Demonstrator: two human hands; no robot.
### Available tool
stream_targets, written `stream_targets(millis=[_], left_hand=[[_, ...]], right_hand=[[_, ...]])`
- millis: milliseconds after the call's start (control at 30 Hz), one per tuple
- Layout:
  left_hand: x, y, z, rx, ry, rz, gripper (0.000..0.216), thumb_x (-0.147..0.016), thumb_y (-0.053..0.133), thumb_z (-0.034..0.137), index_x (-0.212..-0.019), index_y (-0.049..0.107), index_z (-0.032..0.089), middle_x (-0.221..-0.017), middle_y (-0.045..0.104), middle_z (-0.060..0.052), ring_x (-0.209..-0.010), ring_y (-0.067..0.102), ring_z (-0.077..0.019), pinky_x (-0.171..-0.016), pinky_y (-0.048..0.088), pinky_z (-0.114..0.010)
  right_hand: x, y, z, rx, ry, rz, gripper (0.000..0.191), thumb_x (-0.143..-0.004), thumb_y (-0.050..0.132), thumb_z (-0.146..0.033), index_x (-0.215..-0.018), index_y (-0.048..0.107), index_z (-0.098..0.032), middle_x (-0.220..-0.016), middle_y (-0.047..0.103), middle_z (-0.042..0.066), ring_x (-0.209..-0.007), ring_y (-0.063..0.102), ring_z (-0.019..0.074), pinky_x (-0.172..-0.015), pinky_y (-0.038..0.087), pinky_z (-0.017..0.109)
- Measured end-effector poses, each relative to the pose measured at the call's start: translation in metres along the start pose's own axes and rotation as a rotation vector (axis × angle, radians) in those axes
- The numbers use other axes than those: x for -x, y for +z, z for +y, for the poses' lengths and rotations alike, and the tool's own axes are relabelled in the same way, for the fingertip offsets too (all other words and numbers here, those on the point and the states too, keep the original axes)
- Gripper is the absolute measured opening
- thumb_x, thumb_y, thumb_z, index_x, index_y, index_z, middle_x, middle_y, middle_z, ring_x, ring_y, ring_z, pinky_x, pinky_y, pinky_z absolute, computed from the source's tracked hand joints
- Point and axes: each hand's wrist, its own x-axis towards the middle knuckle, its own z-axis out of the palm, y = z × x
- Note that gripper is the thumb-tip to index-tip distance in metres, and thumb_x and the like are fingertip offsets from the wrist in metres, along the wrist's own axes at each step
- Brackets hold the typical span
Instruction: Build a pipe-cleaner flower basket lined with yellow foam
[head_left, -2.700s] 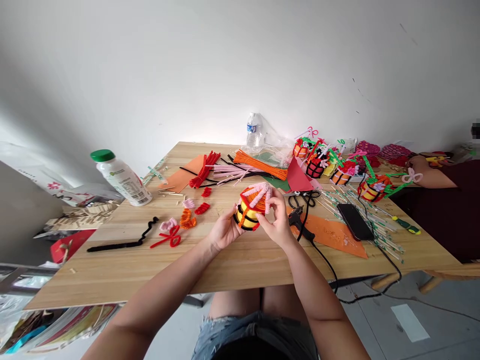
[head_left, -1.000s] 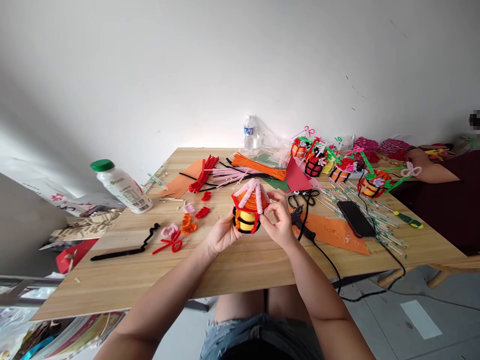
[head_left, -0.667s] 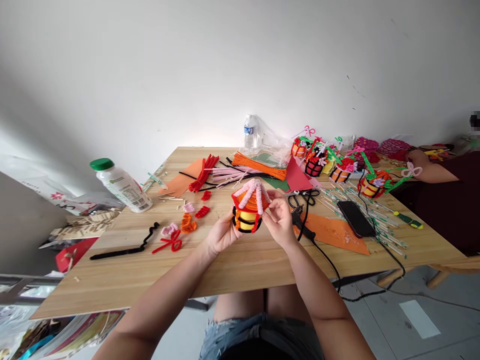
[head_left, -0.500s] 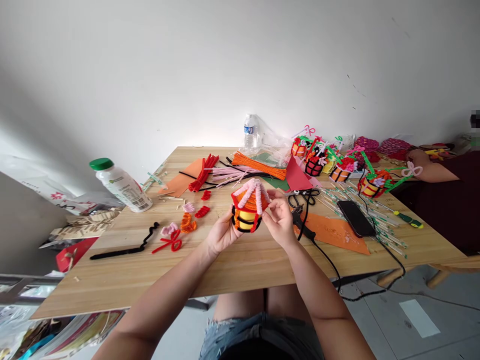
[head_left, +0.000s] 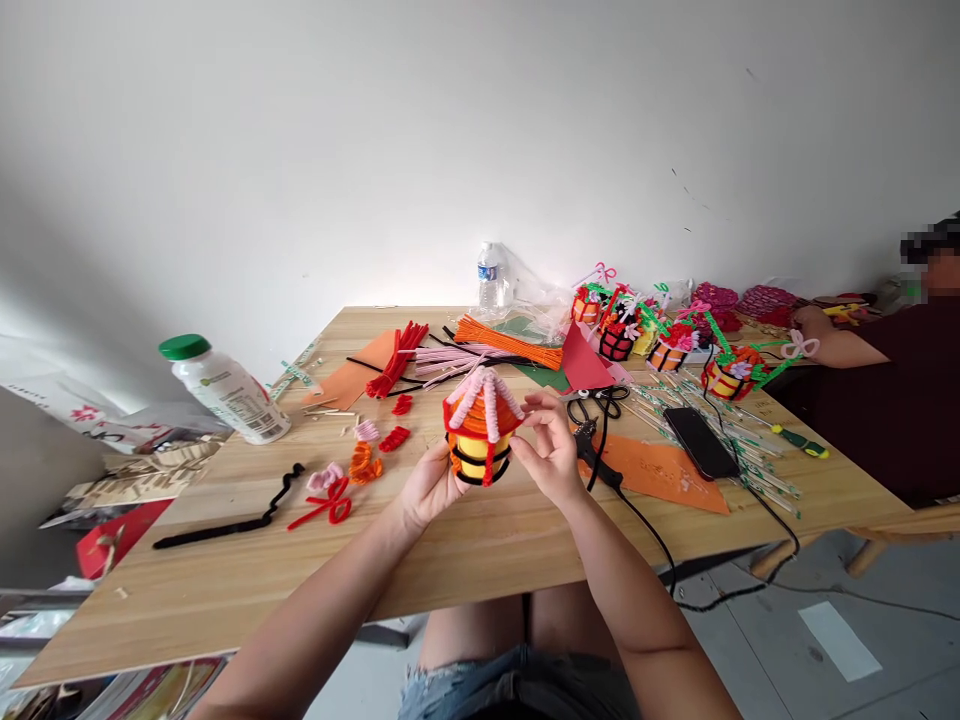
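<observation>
My left hand [head_left: 435, 490] is closed around the lower left side of a small pipe-cleaner lantern [head_left: 481, 430], held upright above the table's front. It has an orange cone roof with pink ribs and a red rim, over a yellow body banded in black. My right hand [head_left: 553, 445] is at its right side, fingertips and thumb bent at the roof's edge. To the left lie a red pipe-cleaner bow [head_left: 330, 505], a pink curl [head_left: 325, 476], an orange coil [head_left: 365, 464] and a black pipe cleaner [head_left: 225, 530].
Behind are red [head_left: 397, 360] and orange pipe-cleaner bundles [head_left: 510, 340]. On the right are a glue gun [head_left: 596, 460], scissors [head_left: 600, 403], a phone [head_left: 701, 442], a screwdriver [head_left: 801, 441] and several decorated baskets [head_left: 667, 350]. A white bottle [head_left: 225, 390] stands left. Another person's arm [head_left: 840, 340] rests far right.
The lantern has turned a little between my hands, its front red post now nearer the middle. My right fingers have loosened and shifted at the roof edge. The view has swung slightly right.
</observation>
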Motion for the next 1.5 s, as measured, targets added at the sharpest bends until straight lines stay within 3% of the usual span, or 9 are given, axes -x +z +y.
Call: stream_targets(millis=[100, 400, 567, 800, 967, 1067, 1267, 1500], left_hand=[[0.001, 0.001, 0.001, -0.001, 0.007, -0.011, 0.050, -0.099, 0.021, 0.024, -0.118, 0.062, 0.002, -0.109, 0.070, -0.020, -0.108, 0.066, -0.0238, -0.095, 0.052, -0.035], [0.005, -0.004, 0.004, -0.036, -0.058, -0.071, 0.050, -0.097, 0.025, 0.022, -0.141, 0.040, 0.005, -0.119, 0.065, -0.021, -0.115, 0.062, -0.0265, -0.098, 0.051, -0.039], [0.006, 0.001, 0.002, -0.033, -0.064, -0.091, 0.050, -0.097, 0.027, 0.024, -0.140, 0.042, 0.005, -0.121, 0.065, -0.021, -0.118, 0.060, -0.0267, -0.098, 0.050, -0.038], [0.007, 0.011, 0.000, -0.030, -0.070, 0.050, 0.052, -0.096, 0.032, 0.024, -0.144, 0.035, 0.002, -0.122, 0.063, -0.023, -0.117, 0.060, -0.0293, -0.098, 0.051, -0.042], [0.006, 0.017, 0.005, 0.024, -0.078, 0.082, 0.053, -0.098, 0.029, 0.026, -0.144, 0.033, 0.000, -0.126, 0.060, -0.025, -0.117, 0.060, -0.0297, -0.094, 0.053, -0.042], [0.006, 0.024, 0.006, 0.018, -0.075, 0.097, 0.052, -0.097, 0.033, 0.026, -0.144, 0.034, 0.002, -0.126, 0.060, -0.025, -0.115, 0.062, -0.0307, -0.097, 0.051, -0.046], [0.006, 0.038, 0.010, -0.039, -0.102, 0.120, 0.052, -0.095, 0.037, 0.021, -0.143, 0.033, 0.000, -0.121, 0.064, -0.023, -0.110, 0.064, -0.0290, -0.096, 0.052, -0.044], [0.007, 0.020, 0.014, -0.123, 0.080, 0.030, 0.054, -0.095, 0.042, 0.045, -0.134, 0.047, 0.008, -0.123, 0.064, -0.018, -0.124, 0.054, -0.0302, -0.105, 0.043, -0.047]], right_hand=[[0.000, -0.002, 0.000, 0.066, -0.037, -0.032, 0.020, -0.084, 0.065, -0.038, -0.097, 0.057, -0.025, -0.118, 0.049, 0.010, -0.115, 0.052, 0.0235, -0.098, 0.049, 0.041], [-0.002, -0.007, 0.000, 0.146, -0.149, -0.158, 0.028, -0.088, 0.058, -0.043, -0.111, 0.062, -0.029, -0.135, 0.045, 0.010, -0.113, 0.053, 0.0266, -0.093, 0.051, 0.046], [-0.003, -0.010, -0.003, 0.164, -0.161, -0.186, 0.028, -0.088, 0.057, -0.043, -0.111, 0.058, -0.027, -0.136, 0.044, 0.010, -0.117, 0.051, 0.0265, -0.102, 0.044, 0.047], [-0.003, -0.014, -0.002, 0.102, -0.044, -0.215, 0.020, -0.091, 0.053, -0.044, -0.099, 0.054, -0.025, -0.136, 0.043, 0.010, -0.118, 0.053, 0.0231, -0.101, 0.047, 0.041], [-0.009, -0.018, -0.007, 0.171, -0.155, -0.270, 0.013, -0.094, 0.048, -0.029, -0.103, 0.057, -0.025, -0.136, 0.044, 0.011, -0.112, 0.056, 0.0214, -0.100, 0.045, 0.041], [-0.012, -0.019, -0.007, 0.209, -0.196, -0.238, 0.006, -0.091, 0.053, -0.023, -0.095, 0.058, -0.024, -0.129, 0.049, 0.010, -0.101, 0.059, 0.0199, -0.096, 0.047, 0.041], [-0.010, -0.016, -0.003, 0.116, -0.086, -0.222, 0.002, -0.089, 0.057, -0.023, -0.091, 0.057, -0.024, -0.124, 0.050, 0.009, -0.106, 0.057, 0.0206, -0.095, 0.047, 0.039], [-0.008, -0.015, -0.002, 0.089, 0.004, -0.202, 0.008, -0.090, 0.058, -0.031, -0.093, 0.059, -0.024, -0.125, 0.050, 0.010, -0.115, 0.054, 0.0227, -0.098, 0.048, 0.039]])
